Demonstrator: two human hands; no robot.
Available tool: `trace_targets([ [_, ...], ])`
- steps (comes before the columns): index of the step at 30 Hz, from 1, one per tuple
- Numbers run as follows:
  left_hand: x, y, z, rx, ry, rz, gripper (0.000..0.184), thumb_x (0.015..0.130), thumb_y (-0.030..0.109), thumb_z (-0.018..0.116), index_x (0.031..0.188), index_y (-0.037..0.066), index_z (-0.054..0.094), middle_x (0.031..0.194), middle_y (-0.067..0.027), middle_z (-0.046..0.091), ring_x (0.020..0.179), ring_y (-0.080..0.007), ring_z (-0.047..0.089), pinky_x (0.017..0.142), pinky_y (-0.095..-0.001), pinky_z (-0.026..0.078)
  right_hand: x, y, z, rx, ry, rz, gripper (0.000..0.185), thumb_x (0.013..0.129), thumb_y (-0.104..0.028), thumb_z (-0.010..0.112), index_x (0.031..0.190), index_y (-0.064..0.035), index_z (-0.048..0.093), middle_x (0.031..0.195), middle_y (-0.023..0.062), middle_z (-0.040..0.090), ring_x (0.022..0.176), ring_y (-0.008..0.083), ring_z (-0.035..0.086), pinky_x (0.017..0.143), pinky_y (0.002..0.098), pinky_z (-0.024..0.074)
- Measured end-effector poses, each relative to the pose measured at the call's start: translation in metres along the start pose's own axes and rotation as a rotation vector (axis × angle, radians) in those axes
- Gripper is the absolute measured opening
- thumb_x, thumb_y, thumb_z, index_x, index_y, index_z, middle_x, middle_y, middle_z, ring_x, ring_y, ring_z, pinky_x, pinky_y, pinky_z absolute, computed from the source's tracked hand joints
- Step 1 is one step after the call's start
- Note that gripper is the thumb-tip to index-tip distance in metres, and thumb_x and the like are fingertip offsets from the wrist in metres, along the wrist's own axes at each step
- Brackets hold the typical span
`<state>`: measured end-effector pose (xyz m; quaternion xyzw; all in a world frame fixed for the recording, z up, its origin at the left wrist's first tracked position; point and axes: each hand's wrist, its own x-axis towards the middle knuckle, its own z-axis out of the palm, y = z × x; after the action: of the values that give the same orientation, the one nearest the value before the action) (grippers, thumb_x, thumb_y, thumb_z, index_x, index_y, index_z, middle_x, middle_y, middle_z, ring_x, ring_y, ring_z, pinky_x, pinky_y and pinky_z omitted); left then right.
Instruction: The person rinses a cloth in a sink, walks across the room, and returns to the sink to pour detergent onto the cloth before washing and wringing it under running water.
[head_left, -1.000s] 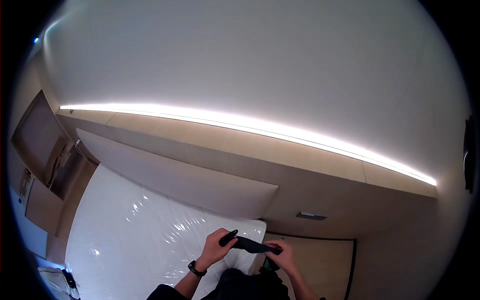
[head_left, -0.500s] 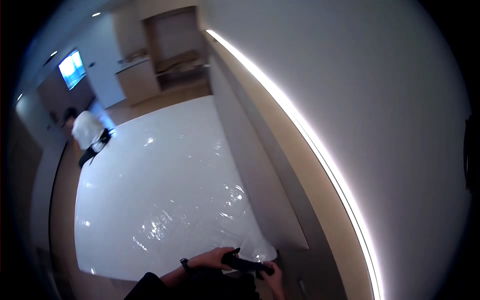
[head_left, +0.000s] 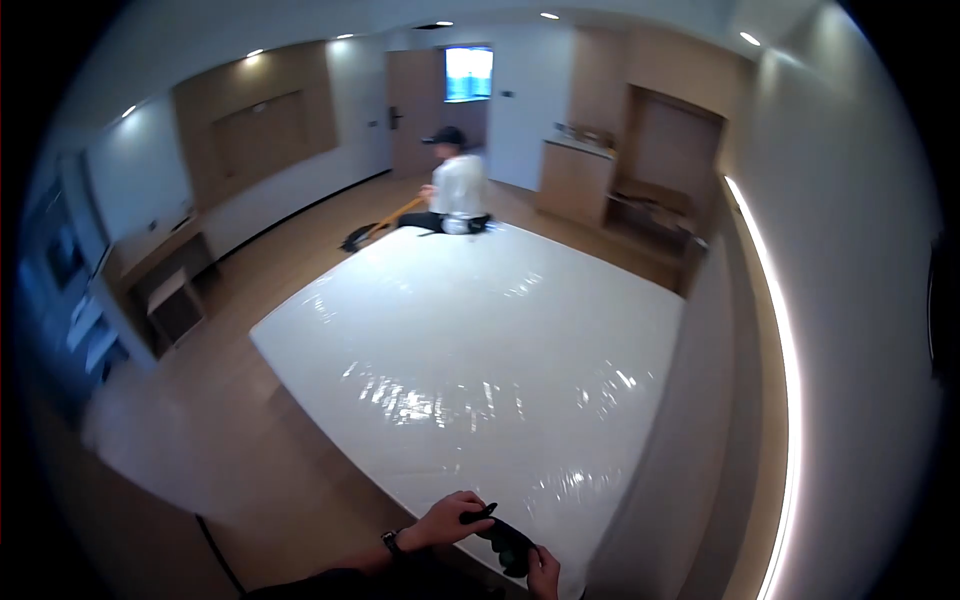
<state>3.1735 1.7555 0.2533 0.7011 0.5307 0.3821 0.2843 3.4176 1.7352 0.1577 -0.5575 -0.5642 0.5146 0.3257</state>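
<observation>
My left hand [head_left: 452,518], with a dark watch on its wrist, is closed around one end of a black, strap-like object [head_left: 512,548]. At the other end, my right hand [head_left: 543,573] pinches it with fingers and thumb. The object hangs between both hands, with dark rounded, faintly greenish parts below; its exact kind cannot be made out. Both hands are at the near corner of a white mattress [head_left: 480,330] that has a shiny, wrinkled plastic cover. Whether the hands touch the mattress is unclear.
A person [head_left: 458,185] in a white top and dark cap sits on the mattress's far edge, near a yellow-handled tool [head_left: 395,215]. A lit headboard wall [head_left: 790,360] runs along the right. A desk [head_left: 160,245] and stool [head_left: 178,305] stand left; a cabinet [head_left: 575,180] stands behind.
My view has swung left and levelled, bringing the desk, stool and left wall into sight. Both hands still hold the black object, which now sags more between them.
</observation>
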Motion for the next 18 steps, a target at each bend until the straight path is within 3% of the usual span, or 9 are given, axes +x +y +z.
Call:
trace_targets([
  [2,-0.026,-0.011,-0.031,-0.097,0.116,-0.089,0.027,0.082,0.03,0.066,0.08,0.003,0.066,0.077,-0.0085,0.06,0.074,-0.0251,0.057,0.066,-0.0337,0.045,0.022,0.014,0.034,-0.033,-0.045,-0.165,0.029,0.091,-0.021,0.054,0.103,0.0053,0.059,0.091,0.0114,0.063,0.084,0.0179,0.055,0.078,0.0304,0.0446],
  [4,-0.056,-0.041,-0.046,-0.055,0.199,-0.151,0.03,0.082,0.033,0.064,0.081,0.003,0.065,0.069,-0.012,0.058,0.068,-0.0274,0.057,0.062,-0.0349,0.045,0.033,-0.03,0.059,-0.003,-0.164,-0.143,0.025,0.091,-0.02,0.053,0.096,0.0044,0.059,0.084,0.0089,0.06,0.078,0.0157,0.052,0.072,0.0299,0.0443],
  [5,-0.075,-0.042,-0.059,-0.074,0.197,-0.265,0.033,0.083,0.036,0.063,0.082,0.003,0.064,0.069,-0.0129,0.058,0.067,-0.0286,0.057,0.061,-0.0355,0.045,0.035,-0.035,0.079,-0.013,-0.151,-0.26,0.022,0.091,-0.018,0.054,0.09,0.0025,0.06,0.076,0.0048,0.056,0.07,0.0127,0.048,0.065,0.0286,0.0428],
  [9,-0.152,-0.078,-0.151,-0.132,0.363,-0.513,0.038,0.085,0.04,0.058,0.09,0.003,0.063,0.077,-0.0172,0.062,0.072,-0.0331,0.06,0.064,-0.0378,0.047,0.064,-0.063,0.198,-0.071,-0.372,-0.232,0.02,0.09,-0.019,0.055,0.088,0.001,0.06,0.071,0.0018,0.053,0.064,0.0105,0.046,0.058,0.0268,0.0414],
  [11,-0.198,-0.122,-0.183,-0.075,0.475,-0.52,0.037,0.084,0.039,0.058,0.091,0.003,0.064,0.077,-0.0175,0.062,0.072,-0.0339,0.06,0.064,-0.0386,0.047,0.053,-0.094,0.262,-0.132,-0.429,-0.225,0.024,0.091,-0.021,0.053,0.086,0.0023,0.06,0.07,0.0024,0.053,0.064,0.0116,0.048,0.057,0.0275,0.0414],
  [12,-0.213,-0.145,-0.19,-0.025,0.566,-0.498,0.035,0.084,0.038,0.059,0.091,0.004,0.064,0.078,-0.0177,0.062,0.073,-0.0346,0.06,0.065,-0.0394,0.047,0.064,-0.091,0.288,-0.132,-0.528,-0.047,0.027,0.092,-0.022,0.051,0.083,0.0025,0.059,0.068,0.0047,0.052,0.064,0.0125,0.046,0.058,0.0294,0.0412],
  [14,-0.255,-0.163,-0.239,0.088,0.611,-0.468,0.033,0.083,0.035,0.06,0.09,0.003,0.063,0.078,-0.0173,0.06,0.074,-0.0348,0.058,0.066,-0.0406,0.046,0.051,-0.119,0.355,-0.226,-0.544,-0.295,0.03,0.093,-0.023,0.05,0.077,0.0019,0.055,0.064,0.0062,0.048,0.062,0.0132,0.041,0.056,0.0308,0.0386],
  [18,-0.298,-0.183,-0.307,0.176,0.712,-0.481,0.029,0.08,0.031,0.064,0.086,0.002,0.063,0.077,-0.0156,0.057,0.075,-0.034,0.055,0.065,-0.0403,0.044,0.056,-0.159,0.447,-0.221,-0.639,-0.46,0.033,0.093,-0.024,0.05,0.072,0.0006,0.05,0.061,0.0057,0.041,0.06,0.013,0.035,0.053,0.0317,0.0345],
])
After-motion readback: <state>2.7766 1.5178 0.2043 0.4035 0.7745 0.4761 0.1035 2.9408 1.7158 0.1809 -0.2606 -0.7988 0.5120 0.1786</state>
